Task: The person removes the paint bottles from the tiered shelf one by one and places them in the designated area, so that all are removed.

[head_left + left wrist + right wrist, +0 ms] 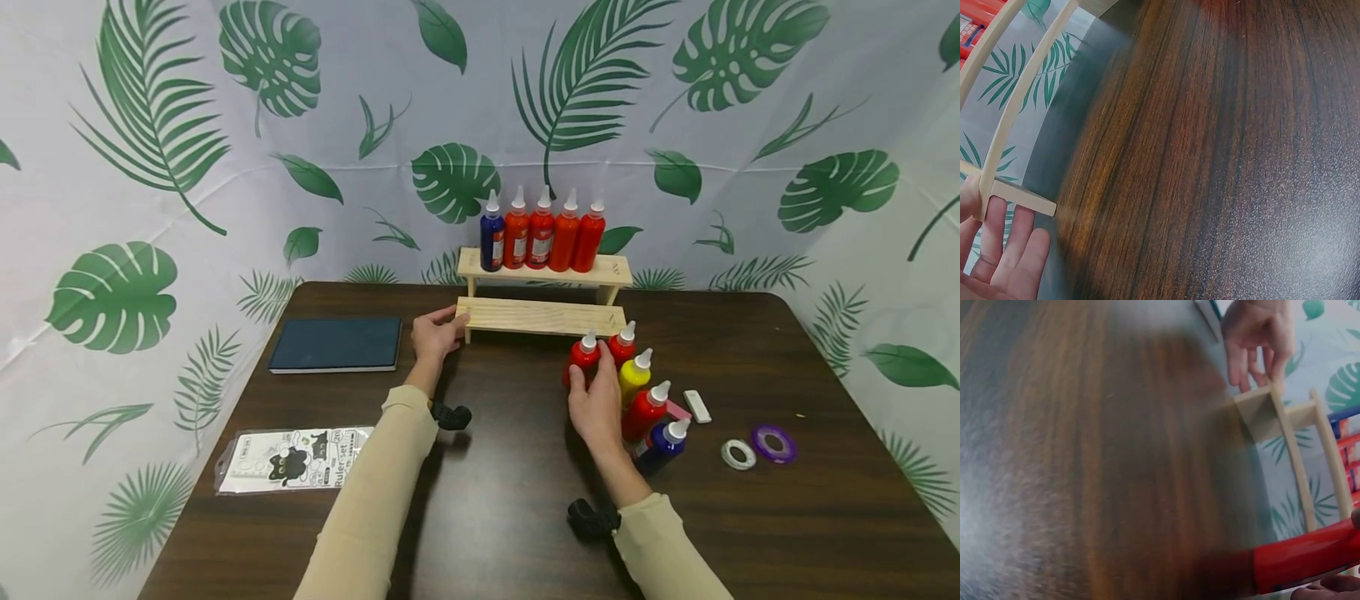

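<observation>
My left hand grips the left end of the lower step of a two-step wooden rack, thumb on the board and fingers by its side leg. My right hand holds a red squeeze bottle with a white nozzle cap between thumb and fingers, just in front of the rack's right end. In the right wrist view the red bottle lies across the lower right corner. Beside that hand stand another red bottle, a yellow bottle, a red bottle and a blue bottle.
One dark blue bottle and several red bottles line the upper step. A dark notebook and a packaged ruler set lie left. To the right are a white eraser, a white tape roll and a purple tape roll.
</observation>
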Motion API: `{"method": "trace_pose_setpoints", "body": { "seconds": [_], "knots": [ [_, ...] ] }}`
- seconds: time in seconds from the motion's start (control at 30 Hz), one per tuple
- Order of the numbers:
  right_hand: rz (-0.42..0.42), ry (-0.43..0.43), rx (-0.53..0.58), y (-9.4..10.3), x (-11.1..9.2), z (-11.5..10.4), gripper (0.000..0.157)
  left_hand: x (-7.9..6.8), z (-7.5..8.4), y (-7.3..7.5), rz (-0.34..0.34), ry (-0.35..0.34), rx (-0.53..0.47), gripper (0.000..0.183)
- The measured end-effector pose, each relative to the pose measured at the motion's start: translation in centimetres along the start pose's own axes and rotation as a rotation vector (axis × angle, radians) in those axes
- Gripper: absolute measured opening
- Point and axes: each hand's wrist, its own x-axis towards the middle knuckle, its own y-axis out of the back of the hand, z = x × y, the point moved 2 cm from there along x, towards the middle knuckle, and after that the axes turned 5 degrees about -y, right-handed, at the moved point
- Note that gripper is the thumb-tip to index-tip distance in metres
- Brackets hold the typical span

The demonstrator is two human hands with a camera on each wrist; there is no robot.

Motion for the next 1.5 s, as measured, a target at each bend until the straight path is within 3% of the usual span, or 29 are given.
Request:
{"method": "trace_pose_setpoints", "body": {
  "seconds": [0.23,0.47,0.67,0.8,0.93,1.17,1.3,1.5],
  "knots": [
    [0.001,0.052,0.030,1.6,-0.6,-2.5,0.071,-0.1,0.2,0.0,-0.003,-0.002,0.005,0.032],
    [-0.040,0.160,0.038,5.2,-0.7,-7.9,0.069,-0.2,0.2,0.1,-0.002,0.003,0.004,0.032],
    [-0.219,0.161,-0.016,8.9,1.5,-12.5,0.076,-0.1,0.1,0.0,-0.001,0.007,-0.005,0.032],
    [-0.302,0.123,-0.104,10.2,4.5,-14.6,0.079,-0.1,0.2,0.1,-0.002,0.001,-0.007,0.032],
    [-0.329,0.070,-0.151,9.8,8.8,-14.8,0.077,-0.3,0.2,0.2,-0.013,0.003,-0.004,0.033],
    [-0.348,0.001,-0.149,7.5,15.0,-12.9,0.072,-0.3,0.2,0.3,-0.006,-0.001,-0.009,0.032],
    [-0.349,0.015,-0.142,6.3,16.7,-12.1,0.072,-0.3,0.3,0.1,-0.011,-0.012,-0.014,0.033],
    [-0.336,0.008,-0.058,4.5,17.6,-11.5,0.068,-0.3,0.3,0.2,-0.002,0.000,0.012,0.033]
  ]
}}
